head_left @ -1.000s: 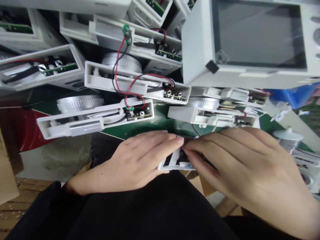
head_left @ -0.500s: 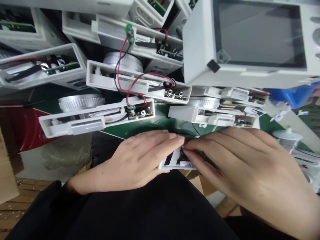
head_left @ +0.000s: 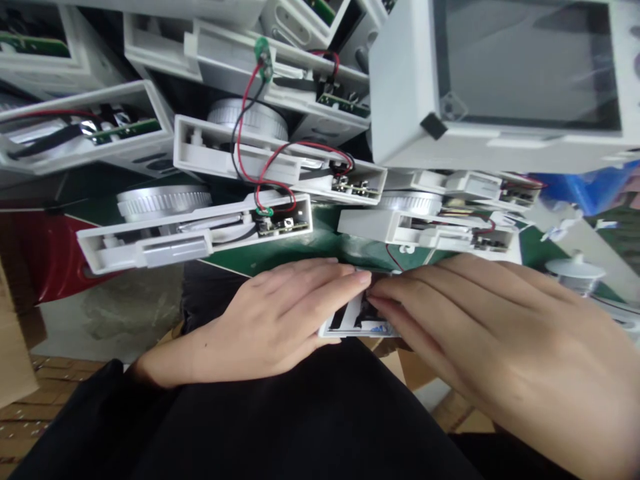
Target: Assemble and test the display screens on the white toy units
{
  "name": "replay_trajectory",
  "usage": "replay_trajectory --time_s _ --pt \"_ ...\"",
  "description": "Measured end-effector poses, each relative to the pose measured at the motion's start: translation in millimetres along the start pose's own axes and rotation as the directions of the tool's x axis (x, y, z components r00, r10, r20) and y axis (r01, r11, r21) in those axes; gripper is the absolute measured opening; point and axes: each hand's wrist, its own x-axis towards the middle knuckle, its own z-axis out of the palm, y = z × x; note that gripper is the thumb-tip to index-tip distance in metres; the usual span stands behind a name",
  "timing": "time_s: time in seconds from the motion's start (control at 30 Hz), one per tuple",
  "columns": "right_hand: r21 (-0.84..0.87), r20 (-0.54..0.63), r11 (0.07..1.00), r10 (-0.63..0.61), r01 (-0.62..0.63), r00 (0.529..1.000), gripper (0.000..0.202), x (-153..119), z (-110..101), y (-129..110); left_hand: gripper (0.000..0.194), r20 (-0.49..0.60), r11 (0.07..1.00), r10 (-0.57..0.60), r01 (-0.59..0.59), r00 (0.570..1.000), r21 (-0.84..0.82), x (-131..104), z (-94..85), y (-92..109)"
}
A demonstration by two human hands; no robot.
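Note:
My left hand (head_left: pixel 280 320) is closed around the left end of a white camera-like housing (head_left: pixel 327 333), its fingers lying over the far edge. The housing's open side faces up, with dark parts and a white strip inside. My right hand (head_left: pixel 480 333) reaches in from the right, thumb and index finger pinched together over the inside of the housing. Whatever sits between those fingertips is too small to make out. Much of the housing is covered by both hands. A thin red wire (head_left: pixel 393 257) shows just beyond it.
Beyond my hands stand several open white camera housings, one (head_left: pixel 195 233) with a silver lens ring and a circuit board. Red and black wires (head_left: pixel 240 133) run to a small green board. A larger unit with a screen (head_left: pixel 530 67) is at upper right, a spool (head_left: pixel 575 273) at right.
My right thumb and index finger have shifted very slightly over the housing. The left hand keeps its hold. The view has moved a little.

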Motion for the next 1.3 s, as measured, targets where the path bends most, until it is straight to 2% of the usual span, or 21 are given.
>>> replay_trajectory --time_s 0.27,0.5,0.67,0.83,0.93,1.03,1.3 --pt "-0.06 0.014 0.998 0.0 0.0 1.0 0.029 5.4 0.9 -2.5 0.042 0.027 0.999 -0.006 0.007 1.0 -0.036 -0.8 -0.7 -0.7" --pt "-0.064 0.048 0.998 -0.021 0.024 0.999 0.019 4.6 -2.1 -3.6 0.043 0.046 0.996 -0.019 0.023 0.999 -0.083 -1.2 -1.9 -0.1" --pt "-0.01 0.042 1.0 -0.002 0.003 0.999 0.014 4.5 1.5 -5.6 0.042 0.056 0.997 -0.025 0.029 0.998 -0.077 -2.0 -1.6 -0.4" --pt "0.051 0.003 0.995 0.088 -0.088 0.996 0.017 0.7 3.6 -8.1 0.041 0.044 0.997 -0.017 0.02 0.999 -0.074 -2.9 -1.0 -0.8" --pt "0.077 0.005 0.993 0.088 -0.088 0.996 0.012 -3.7 5.4 -8.3 0.041 0.051 0.998 -0.02 0.023 0.999 -0.063 -3.5 -1.2 -0.7" --pt "0.09 -0.044 0.99 0.111 -0.107 0.993 0.008 -5.9 6.8 -8.3 0.043 0.052 0.998 -0.023 0.026 0.998 -0.056 -3.7 -1.1 -0.3" --pt "-0.057 -0.073 0.988 0.142 -0.146 0.987 0.018 0.9 5.8 -22.1 0.049 0.096 0.995 -0.042 0.05 0.995 -0.087 -2.5 -1.2 0.3"
